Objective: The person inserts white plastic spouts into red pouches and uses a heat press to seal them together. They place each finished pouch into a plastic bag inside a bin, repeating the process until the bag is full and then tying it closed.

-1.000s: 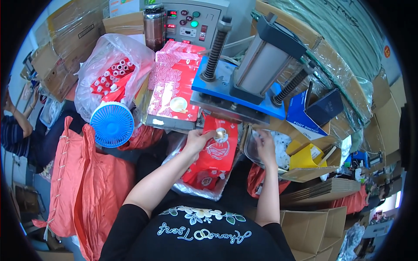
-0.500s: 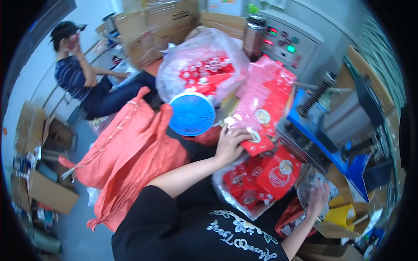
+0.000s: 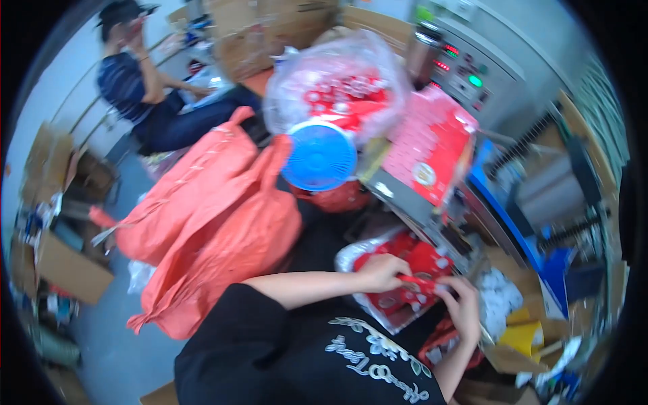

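Note:
My left hand [image 3: 386, 272] and my right hand [image 3: 462, 300] meet above a silvery plastic bag [image 3: 345, 258]. Between them is a thin red printed piece [image 3: 420, 279], seen almost edge-on, pinched at its left end by the left fingers and at its right end by the right fingertips. More red printed pieces [image 3: 388, 302] lie in the bag underneath. Just beyond, a stack of pink sheet and red printed material [image 3: 432, 152] rests on the machine's dark plate [image 3: 403, 200].
A blue round plastic basket [image 3: 318, 156] stands left of the plate, behind it a clear bag [image 3: 290, 101] of red pieces. Large coral sacks [image 3: 223, 216] lie left. A blue-framed press [image 3: 503, 216] and cardboard box [image 3: 516, 358] stand right. Another person [image 3: 145, 88] sits far left.
My left hand has come back from the stack on the plate towards me. My right hand has left the plastic at the right and joined it, and both now grip a red piece.

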### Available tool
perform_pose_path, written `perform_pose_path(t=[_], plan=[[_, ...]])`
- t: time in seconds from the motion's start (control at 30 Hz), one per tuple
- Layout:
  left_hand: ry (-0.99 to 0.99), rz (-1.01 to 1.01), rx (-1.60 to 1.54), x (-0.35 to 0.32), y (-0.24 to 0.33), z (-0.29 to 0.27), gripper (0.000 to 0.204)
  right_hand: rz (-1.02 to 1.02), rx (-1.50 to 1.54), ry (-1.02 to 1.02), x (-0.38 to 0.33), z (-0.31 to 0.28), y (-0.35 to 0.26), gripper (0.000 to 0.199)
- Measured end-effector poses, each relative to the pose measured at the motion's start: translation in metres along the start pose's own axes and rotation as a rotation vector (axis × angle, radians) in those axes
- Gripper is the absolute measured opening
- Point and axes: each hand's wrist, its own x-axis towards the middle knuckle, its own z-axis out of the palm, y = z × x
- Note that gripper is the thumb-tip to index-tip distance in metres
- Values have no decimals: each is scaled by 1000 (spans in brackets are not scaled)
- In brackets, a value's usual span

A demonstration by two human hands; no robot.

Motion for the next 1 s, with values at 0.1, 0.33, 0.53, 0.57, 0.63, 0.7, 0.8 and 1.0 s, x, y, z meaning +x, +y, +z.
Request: perform_pose_path(t=[0.1, 0.33, 0.53, 0.57, 0.63, 0.7, 0.8, 1.0], plan=[[-65, -98, -180, -9, -12, -1, 25, -21, 154, -11, 10, 11, 22, 21], [39, -429, -553, 46, 15, -2, 28, 116, 78, 456, 2, -7, 52, 40], [94, -658, -883, 91, 34, 4, 31, 470, -437, 591, -42, -46, 102, 37], [101, -677, -960, 96, 29, 8, 31, 443, -416, 590, -44, -44, 110, 36], [105, -648, -953, 98, 23, 13, 28, 362, -472, 583, -42, -31, 131, 34], [123, -643, -932, 96, 19, 7, 26, 340, -385, 537, -30, -20, 125, 33], [51, -339, -296, 107, 12, -23, 24, 425, -236, 462, -12, -15, 101, 32], [351, 5, 652, 102, -36, -75, 70, 171, -475, 616, -18, 4, 119, 34]])
